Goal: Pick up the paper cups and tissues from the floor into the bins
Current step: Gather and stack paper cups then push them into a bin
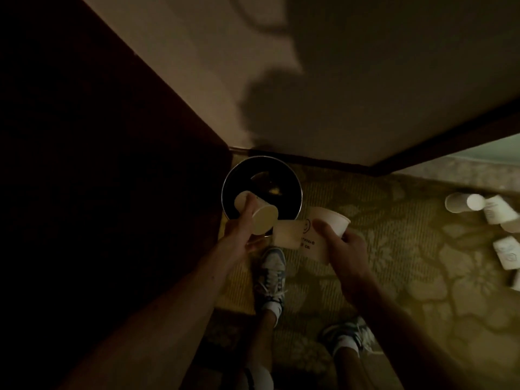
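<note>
L hand (241, 220) grips L cup (260, 219), tilted over the bin (263, 160) at its 7 o'clock rim. R hand (347, 249) is wrapped round printed R cup (323, 220) at the bin's 4 o'clock. Mid cup (287, 235) touches it at 9; can't tell what holds that one. Loose cups (464, 202) lie on carpet (394, 263) at 3 o'clock.

Bin in the corner — cups off to the right.
The bin (281, 163) stands on the carpet (394, 249) against the wall (337, 94), with a tall panel (98, 164) at its left. The left hand (242, 225) holds a cup (260, 213) over the bin's near rim; the right hand (344, 246) grips several cups (320, 229) just right of the bin. One shoe (271, 273) is just before the bin — loose cups (495, 213) lie on the carpet, far right.
</note>
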Available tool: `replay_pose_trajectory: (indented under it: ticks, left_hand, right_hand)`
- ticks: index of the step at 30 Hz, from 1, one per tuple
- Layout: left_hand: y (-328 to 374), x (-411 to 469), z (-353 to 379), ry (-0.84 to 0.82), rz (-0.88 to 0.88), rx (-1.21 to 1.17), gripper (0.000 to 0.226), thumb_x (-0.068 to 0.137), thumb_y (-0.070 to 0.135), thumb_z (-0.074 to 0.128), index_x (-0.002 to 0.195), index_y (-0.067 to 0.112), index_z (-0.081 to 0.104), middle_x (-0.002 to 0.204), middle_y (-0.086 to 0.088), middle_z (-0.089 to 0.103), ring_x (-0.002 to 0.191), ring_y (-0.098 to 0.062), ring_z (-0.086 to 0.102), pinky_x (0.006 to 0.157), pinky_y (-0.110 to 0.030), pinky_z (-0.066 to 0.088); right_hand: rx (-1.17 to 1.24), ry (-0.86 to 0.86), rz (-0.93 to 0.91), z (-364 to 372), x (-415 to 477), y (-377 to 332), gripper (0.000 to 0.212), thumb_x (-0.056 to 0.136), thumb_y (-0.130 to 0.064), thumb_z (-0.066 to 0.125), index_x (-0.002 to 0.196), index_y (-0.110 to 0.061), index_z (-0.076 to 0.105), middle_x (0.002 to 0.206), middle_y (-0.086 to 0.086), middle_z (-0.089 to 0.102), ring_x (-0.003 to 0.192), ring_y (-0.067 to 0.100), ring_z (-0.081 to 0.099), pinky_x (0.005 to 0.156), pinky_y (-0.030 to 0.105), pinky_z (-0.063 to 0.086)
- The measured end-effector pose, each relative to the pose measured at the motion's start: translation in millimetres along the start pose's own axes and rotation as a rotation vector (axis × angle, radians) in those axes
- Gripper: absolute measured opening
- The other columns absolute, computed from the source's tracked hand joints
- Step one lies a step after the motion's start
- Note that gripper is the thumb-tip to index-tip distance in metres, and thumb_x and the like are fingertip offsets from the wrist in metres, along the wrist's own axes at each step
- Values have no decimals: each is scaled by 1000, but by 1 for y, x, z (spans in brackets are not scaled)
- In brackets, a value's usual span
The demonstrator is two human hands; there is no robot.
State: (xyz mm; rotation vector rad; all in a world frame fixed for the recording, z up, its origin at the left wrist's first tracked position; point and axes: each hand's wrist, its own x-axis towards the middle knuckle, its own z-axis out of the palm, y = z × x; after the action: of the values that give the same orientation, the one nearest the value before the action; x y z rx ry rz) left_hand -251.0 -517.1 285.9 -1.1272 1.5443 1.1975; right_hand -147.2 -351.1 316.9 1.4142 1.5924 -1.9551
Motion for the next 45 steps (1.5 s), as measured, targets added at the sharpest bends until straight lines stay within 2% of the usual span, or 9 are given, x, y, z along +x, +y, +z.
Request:
replay_pose_trajectory:
  ticks: [6,10,14,18,23,27,33,39,45]
  left_hand:
    - [-17,-12,-17,-302,18,89,51,83,58,68,118,22,63,102,-6,75,87,-22,75,67,-33,59]
    - [-17,-18,-21,-104,187,64,27,89,28,71,112,16,62,102,-7,66,76,-22,71,51,-25,54]
    - [-1,-7,-16,138,379,88,32,87,28,74,112,12,60,99,-3,62,88,-26,68,74,-40,62]
    - [5,-1,-7,136,359,274,74,83,43,76,144,16,44,133,-5,56,112,-29,62,89,-47,57]
    - [-17,-19,-5,-226,357,316,24,72,58,77,91,45,71,100,8,73,86,-8,72,69,-31,61]
    - [-10,-20,-6,2,487,329,37,89,32,71,123,23,62,116,-1,67,106,-21,66,91,-45,56]
    - [5,-15,1,69,449,582,46,99,33,57,138,11,51,132,-11,58,111,-23,58,83,-31,47]
    - [-7,-100,39,-46,877,958,30,91,36,66,66,20,59,64,-2,62,60,-14,59,56,-30,44]
    - [-11,-247,143,-258,1400,1643,27,91,52,51,73,33,45,67,16,43,61,-1,45,52,-20,34]
  right_hand:
    - [0,-42,53,14,3,-2,37,76,-44,73,98,-15,68,91,2,75,78,14,73,58,26,56]
    - [-18,-37,111,23,5,-3,32,82,-42,71,99,-15,68,89,2,76,81,18,73,67,34,59]
    - [18,-40,108,31,8,1,39,79,-43,73,102,-13,67,87,1,75,72,11,73,52,21,53]
    - [69,-52,119,41,12,4,52,65,-46,78,102,-12,65,89,5,75,73,12,73,54,22,56]
    - [64,14,189,54,20,7,58,75,-38,81,111,-13,43,106,9,60,92,24,69,75,47,61]
    - [-26,-144,146,64,23,2,41,89,-43,65,89,-2,65,88,15,69,79,26,68,79,41,55]
    - [-229,-275,101,47,13,1,34,97,-26,60,125,-7,58,108,13,67,91,24,66,84,41,55]
    - [-347,-169,-201,-45,-54,-15,21,91,-36,67,107,-25,59,88,-8,65,72,0,61,56,15,44]
    - [-451,141,-343,-202,-153,-26,27,80,-46,69,100,-32,57,80,-13,57,79,2,56,63,18,46]
